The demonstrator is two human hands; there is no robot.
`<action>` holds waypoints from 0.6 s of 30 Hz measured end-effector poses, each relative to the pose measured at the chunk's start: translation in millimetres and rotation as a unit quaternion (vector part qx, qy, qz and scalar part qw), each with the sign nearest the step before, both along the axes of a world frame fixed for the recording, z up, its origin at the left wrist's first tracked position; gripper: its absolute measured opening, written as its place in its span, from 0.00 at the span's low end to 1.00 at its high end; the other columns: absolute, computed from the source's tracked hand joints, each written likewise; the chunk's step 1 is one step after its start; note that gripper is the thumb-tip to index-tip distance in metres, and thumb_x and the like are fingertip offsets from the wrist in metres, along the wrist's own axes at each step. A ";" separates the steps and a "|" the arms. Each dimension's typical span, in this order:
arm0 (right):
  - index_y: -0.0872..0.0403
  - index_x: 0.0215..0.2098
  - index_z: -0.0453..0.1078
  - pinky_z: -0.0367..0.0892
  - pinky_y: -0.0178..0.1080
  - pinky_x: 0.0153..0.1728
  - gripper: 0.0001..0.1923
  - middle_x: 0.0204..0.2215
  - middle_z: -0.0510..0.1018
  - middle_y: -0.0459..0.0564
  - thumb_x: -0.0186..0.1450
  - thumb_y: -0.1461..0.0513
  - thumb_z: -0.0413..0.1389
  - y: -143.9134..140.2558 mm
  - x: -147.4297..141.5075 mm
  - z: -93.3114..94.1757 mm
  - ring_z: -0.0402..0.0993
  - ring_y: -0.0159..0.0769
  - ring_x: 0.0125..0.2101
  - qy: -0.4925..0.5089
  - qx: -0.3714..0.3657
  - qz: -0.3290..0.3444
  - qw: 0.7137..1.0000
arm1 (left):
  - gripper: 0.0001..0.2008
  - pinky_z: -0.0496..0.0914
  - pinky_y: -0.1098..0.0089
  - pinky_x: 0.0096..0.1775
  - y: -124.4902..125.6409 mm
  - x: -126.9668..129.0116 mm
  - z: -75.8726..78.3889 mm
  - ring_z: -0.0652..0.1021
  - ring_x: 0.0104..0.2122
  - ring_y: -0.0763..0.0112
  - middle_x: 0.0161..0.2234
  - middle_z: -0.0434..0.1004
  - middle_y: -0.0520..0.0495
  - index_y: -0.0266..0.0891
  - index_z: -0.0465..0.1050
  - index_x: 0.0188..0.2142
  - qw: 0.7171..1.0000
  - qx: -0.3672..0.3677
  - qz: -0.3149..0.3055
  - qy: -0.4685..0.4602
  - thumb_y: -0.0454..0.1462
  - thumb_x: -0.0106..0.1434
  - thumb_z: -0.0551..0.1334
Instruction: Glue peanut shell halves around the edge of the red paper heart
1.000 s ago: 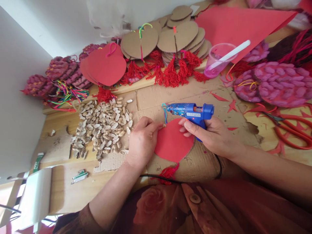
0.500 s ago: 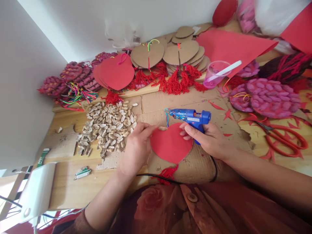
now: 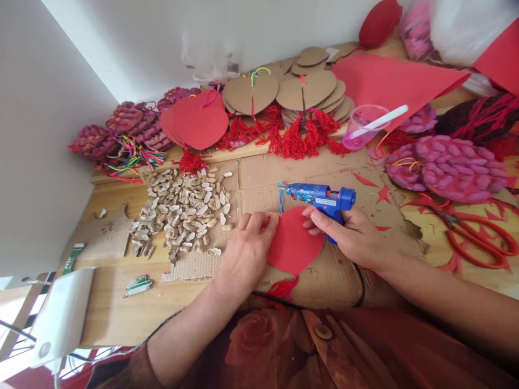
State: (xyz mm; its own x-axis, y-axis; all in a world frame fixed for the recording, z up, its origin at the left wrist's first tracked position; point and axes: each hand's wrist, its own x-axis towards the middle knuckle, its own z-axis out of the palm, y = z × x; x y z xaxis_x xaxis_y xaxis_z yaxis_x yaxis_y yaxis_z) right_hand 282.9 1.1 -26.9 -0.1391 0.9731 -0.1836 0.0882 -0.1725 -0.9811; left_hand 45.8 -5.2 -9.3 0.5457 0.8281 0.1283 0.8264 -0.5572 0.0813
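My left hand (image 3: 248, 244) lies over the upper left edge of a red paper heart (image 3: 295, 246), its fingertips pressed together near the notch. Whatever is under those fingertips is hidden. In my right hand (image 3: 344, 229) is a blue hot glue gun (image 3: 318, 197), its nozzle pointing left above the heart's top. My right fingertips also reach the heart's upper right edge. A blue cord loop (image 3: 281, 195) rises from the notch, and a red tassel (image 3: 281, 289) hangs at the heart's lower tip.
Peanut shells (image 3: 190, 208) are heaped left on cardboard (image 3: 259, 173). Orange-handled scissors (image 3: 478, 232) lie right among red scraps. Behind stand stacked cardboard hearts (image 3: 306, 89), red hearts (image 3: 198, 121) and a pink plastic cup (image 3: 359, 132). The glue gun's black cord (image 3: 360, 281) runs along the front.
My left hand has come down and right onto the heart's upper left edge, covering the peanut shell seen there before. My right hand still holds the glue gun in nearly the same place.
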 end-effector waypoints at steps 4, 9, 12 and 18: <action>0.48 0.42 0.78 0.78 0.45 0.42 0.16 0.37 0.85 0.48 0.69 0.46 0.61 -0.1 -0.3 0.9 0.82 0.41 0.37 -0.001 0.000 0.001 1.000 | 0.25 0.78 0.60 0.47 -2.2 4.6 1.7 0.72 0.45 0.58 0.49 0.74 0.40 0.36 0.67 0.62 1.000 -0.002 0.014 0.016 0.24 0.67 0.57; 0.48 0.42 0.78 0.79 0.44 0.41 0.15 0.36 0.85 0.48 0.69 0.47 0.61 0.0 0.0 0.0 0.82 0.40 0.36 0.005 0.002 0.003 1.000 | 0.23 0.78 0.64 0.46 -4.8 8.4 1.9 0.74 0.47 0.60 0.57 0.72 0.40 0.39 0.67 0.60 0.999 0.015 0.028 0.029 0.25 0.68 0.56; 0.48 0.42 0.78 0.79 0.44 0.41 0.15 0.37 0.85 0.47 0.68 0.47 0.62 -0.5 0.2 -1.1 0.82 0.41 0.36 0.007 0.006 -0.001 1.000 | 0.23 0.78 0.63 0.44 -5.0 9.5 2.6 0.75 0.47 0.60 0.56 0.74 0.41 0.38 0.66 0.61 0.999 0.016 0.017 0.038 0.25 0.68 0.57; 0.47 0.42 0.78 0.78 0.43 0.41 0.14 0.38 0.85 0.47 0.69 0.48 0.61 -0.6 0.5 -1.1 0.82 0.40 0.37 0.013 0.005 0.005 1.000 | 0.21 0.79 0.62 0.42 -5.2 11.5 3.9 0.77 0.46 0.57 0.53 0.77 0.38 0.34 0.67 0.61 0.998 0.028 0.016 0.061 0.28 0.68 0.60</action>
State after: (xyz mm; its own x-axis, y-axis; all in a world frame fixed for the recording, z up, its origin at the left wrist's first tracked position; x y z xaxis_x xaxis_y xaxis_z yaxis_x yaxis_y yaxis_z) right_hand 283.4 0.4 -28.0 -0.1530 0.9733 -0.1708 0.0641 -0.1627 -0.9846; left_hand 57.2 -10.3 -5.5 0.5336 0.8386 0.1096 0.8456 -0.5313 -0.0512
